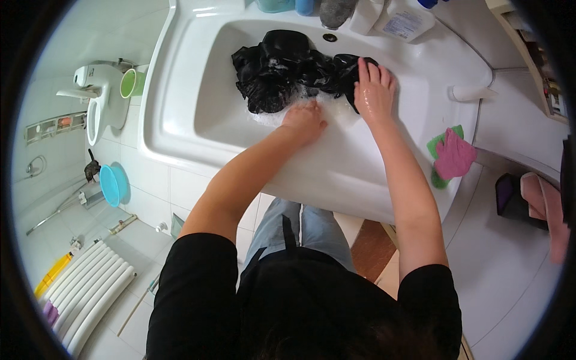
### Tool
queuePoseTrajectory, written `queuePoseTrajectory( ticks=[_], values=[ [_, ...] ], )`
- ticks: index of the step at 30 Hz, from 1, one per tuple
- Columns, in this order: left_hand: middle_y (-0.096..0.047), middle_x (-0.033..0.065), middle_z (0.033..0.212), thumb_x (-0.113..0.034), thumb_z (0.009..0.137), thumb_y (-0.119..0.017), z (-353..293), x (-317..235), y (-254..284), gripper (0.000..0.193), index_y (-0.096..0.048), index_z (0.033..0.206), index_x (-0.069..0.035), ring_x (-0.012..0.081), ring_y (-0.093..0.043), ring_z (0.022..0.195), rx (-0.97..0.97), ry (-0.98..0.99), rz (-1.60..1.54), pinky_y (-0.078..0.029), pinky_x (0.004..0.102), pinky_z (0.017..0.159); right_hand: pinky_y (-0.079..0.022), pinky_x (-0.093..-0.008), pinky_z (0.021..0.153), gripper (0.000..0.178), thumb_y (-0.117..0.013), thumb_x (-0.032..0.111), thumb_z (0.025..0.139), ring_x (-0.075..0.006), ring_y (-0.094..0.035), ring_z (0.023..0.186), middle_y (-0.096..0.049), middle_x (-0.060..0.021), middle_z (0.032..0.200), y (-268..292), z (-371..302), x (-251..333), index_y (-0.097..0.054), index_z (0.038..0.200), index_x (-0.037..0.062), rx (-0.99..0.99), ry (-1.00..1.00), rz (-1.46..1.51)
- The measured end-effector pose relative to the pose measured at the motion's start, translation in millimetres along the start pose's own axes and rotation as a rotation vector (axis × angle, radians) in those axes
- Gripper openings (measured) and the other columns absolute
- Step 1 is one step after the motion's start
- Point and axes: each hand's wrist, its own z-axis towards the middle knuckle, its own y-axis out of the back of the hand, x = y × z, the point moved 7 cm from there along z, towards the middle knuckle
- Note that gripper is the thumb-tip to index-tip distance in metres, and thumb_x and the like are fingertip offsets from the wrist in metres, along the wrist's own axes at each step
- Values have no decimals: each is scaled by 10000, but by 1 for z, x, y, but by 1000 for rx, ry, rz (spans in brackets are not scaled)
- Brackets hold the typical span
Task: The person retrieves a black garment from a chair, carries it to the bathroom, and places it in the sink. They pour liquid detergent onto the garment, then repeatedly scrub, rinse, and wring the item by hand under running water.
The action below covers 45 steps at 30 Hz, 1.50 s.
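Observation:
A bunched, wet black garment (282, 66) lies in the white sink (231, 129), with white suds (267, 118) along its near edge. My right hand (375, 93) is on the garment's right end; its fingers curve over the black cloth and its thumb side is against it. Water glistens on the back of this hand. At the near edge of the cloth, my left hand (305, 123) reaches into the suds with its thumb out to the right. Foam and the angle hide its fingertips, so whether it grips cloth is unclear.
Bottles, including a white jug (405, 23), stand along the sink's back rim. Pink and green cloths (454, 155) hang over the right edge. At left are a green cup (132, 83), a blue basin (113, 185) and a white radiator (93, 294). Pink fabric (543, 201) hangs at far right.

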Motion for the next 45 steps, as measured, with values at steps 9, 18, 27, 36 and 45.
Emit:
queuePoseTrajectory(
  ticks=[9, 18, 27, 36, 45],
  values=[
    [-509, 136, 1359, -377, 968, -466, 13, 26, 15, 501, -472, 1345, -48, 344, -562, 1188, -86, -7, -194, -471, 445, 981, -307, -492, 1050, 512, -651, 233, 854, -252, -429, 1286, -516, -62, 1348, -3, -13, 2, -540, 1337, 104, 47, 82, 56],
    [-526, 154, 1323, -361, 963, -471, 9, 28, 19, 393, -559, 1199, -59, 359, -592, 1121, 20, 9, -168, -499, 456, 931, -261, -537, 1086, 507, -656, 238, 852, -279, -386, 1325, -471, -63, 1405, -10, -18, 3, -546, 1323, 90, 91, 75, 7],
    [-556, 135, 1325, -234, 956, -466, 18, 48, 31, 366, -545, 1291, -108, 329, -552, 1201, -247, 63, -377, -465, 429, 996, -181, -681, 1098, 582, -739, 346, 782, -338, -198, 1446, -268, -26, 1561, 13, -34, 34, -557, 1333, 299, 200, 282, 96],
    [-614, 212, 1216, -16, 804, -478, 17, 96, 72, 492, -558, 1290, -35, 370, -549, 1188, -554, 208, -565, -458, 424, 997, -375, -481, 959, 445, -678, 334, 846, -287, -459, 1245, -518, -56, 1345, -4, -32, 16, -590, 1248, 165, 118, 253, 99],
    [-580, 59, 899, 24, 789, -502, -18, 75, 13, 647, -438, 1422, -96, 181, -559, 750, -649, 540, -2005, -506, 346, 683, -505, -478, 942, 584, -792, 236, 728, -398, -459, 1192, -382, -105, 1416, -13, -38, 35, -533, 1244, 144, 395, 140, 209]
  ],
)
